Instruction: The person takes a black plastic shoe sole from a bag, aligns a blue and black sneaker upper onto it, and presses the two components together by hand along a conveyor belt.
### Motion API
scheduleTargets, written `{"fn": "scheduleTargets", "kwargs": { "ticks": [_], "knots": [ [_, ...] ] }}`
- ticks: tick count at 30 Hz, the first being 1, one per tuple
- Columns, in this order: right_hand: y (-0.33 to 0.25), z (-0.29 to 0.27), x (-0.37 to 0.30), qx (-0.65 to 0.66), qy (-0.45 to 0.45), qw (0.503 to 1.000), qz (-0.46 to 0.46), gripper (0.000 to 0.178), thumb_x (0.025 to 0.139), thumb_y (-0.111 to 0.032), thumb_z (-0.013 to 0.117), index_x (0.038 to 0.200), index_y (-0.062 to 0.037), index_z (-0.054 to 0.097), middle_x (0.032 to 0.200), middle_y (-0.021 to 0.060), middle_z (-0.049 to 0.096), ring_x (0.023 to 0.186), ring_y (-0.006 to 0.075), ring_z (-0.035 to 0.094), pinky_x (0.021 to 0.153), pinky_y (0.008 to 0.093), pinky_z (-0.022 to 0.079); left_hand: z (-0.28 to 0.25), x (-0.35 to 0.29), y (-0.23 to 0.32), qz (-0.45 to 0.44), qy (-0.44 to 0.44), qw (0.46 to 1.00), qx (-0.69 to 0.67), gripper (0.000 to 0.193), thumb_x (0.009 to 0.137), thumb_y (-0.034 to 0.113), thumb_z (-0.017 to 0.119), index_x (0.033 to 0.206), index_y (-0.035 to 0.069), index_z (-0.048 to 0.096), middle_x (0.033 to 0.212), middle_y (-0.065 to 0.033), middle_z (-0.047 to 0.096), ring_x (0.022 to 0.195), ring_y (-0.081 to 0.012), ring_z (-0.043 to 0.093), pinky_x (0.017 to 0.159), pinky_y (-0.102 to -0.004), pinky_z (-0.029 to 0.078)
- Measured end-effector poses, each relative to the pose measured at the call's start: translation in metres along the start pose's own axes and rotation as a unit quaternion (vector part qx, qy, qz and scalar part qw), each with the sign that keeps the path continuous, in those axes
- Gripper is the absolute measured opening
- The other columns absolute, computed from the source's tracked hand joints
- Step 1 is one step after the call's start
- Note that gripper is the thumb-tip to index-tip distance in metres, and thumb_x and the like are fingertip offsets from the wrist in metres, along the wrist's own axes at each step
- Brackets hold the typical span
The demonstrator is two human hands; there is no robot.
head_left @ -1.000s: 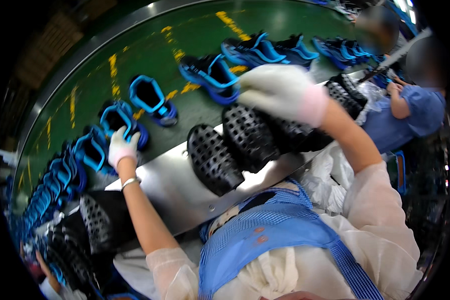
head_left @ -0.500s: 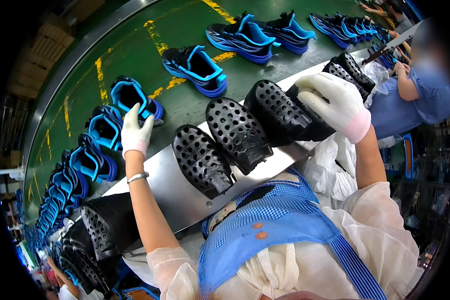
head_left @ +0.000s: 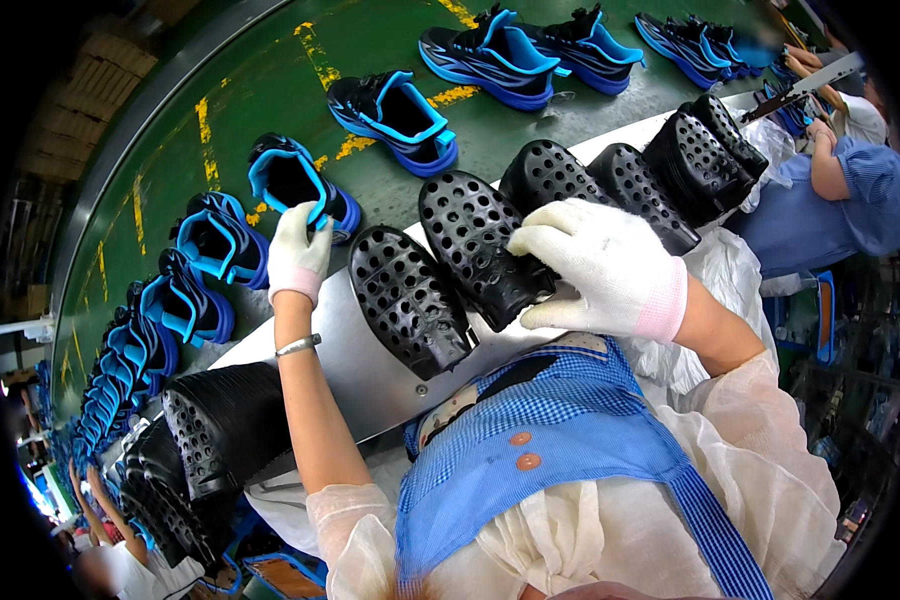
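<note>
My left hand (head_left: 297, 252), in a white glove, grips the rim of a blue and black shoe (head_left: 292, 180) on the green conveyor belt (head_left: 270, 90). My right hand (head_left: 605, 268), also gloved, rests on a black perforated shoe mould (head_left: 482, 242) lying on the grey metal ledge (head_left: 340, 350). Another black perforated mould (head_left: 407, 298) lies just left of it. Further moulds (head_left: 630, 185) line the ledge to the right.
A row of blue and black shoes (head_left: 390, 108) runs along the belt from far left to upper right. Stacked black moulds (head_left: 205, 440) sit at lower left. Another worker in blue (head_left: 850, 190) stands at the right; other hands show at the bottom left.
My right hand has come down from the far right onto the black mould near me. My left hand has moved along the belt and closed on a shoe's rim.
</note>
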State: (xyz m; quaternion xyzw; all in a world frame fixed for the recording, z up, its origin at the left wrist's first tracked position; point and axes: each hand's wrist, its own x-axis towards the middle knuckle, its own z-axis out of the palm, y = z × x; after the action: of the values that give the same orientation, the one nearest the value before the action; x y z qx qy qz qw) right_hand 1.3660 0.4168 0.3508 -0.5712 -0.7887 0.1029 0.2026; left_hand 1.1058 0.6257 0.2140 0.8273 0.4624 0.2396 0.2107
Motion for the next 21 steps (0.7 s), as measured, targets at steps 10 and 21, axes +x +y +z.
{"fn": "scheduleTargets", "kwargs": {
  "ticks": [10,21],
  "knots": [
    [0.001,0.007,-0.004,-0.012,0.004,1.000,0.015,0.038,0.069,-0.035,0.069,0.086,-0.0037,0.056,0.085,0.0126,0.057,0.083,0.0297,0.060,0.069,0.0392,0.051,-0.012,-0.023,0.002,-0.012,0.011,1.000,0.016,0.046,0.083,0.021,0.062,0.125,0.007,0.053,0.122,-0.0179,0.052,0.112,-0.0331,0.052,0.096,-0.0370,0.042],
    [0.004,0.013,-0.013,0.014,0.007,1.000,0.024,0.042,0.070,-0.035,0.069,0.093,-0.0030,0.056,0.092,0.0126,0.057,0.090,0.0293,0.059,0.073,0.0394,0.052,-0.016,-0.035,0.011,-0.011,0.032,0.999,-0.007,0.044,0.082,0.018,0.064,0.124,0.005,0.055,0.118,-0.0158,0.054,0.100,-0.0286,0.057,0.089,-0.0349,0.045]
  ]
}}
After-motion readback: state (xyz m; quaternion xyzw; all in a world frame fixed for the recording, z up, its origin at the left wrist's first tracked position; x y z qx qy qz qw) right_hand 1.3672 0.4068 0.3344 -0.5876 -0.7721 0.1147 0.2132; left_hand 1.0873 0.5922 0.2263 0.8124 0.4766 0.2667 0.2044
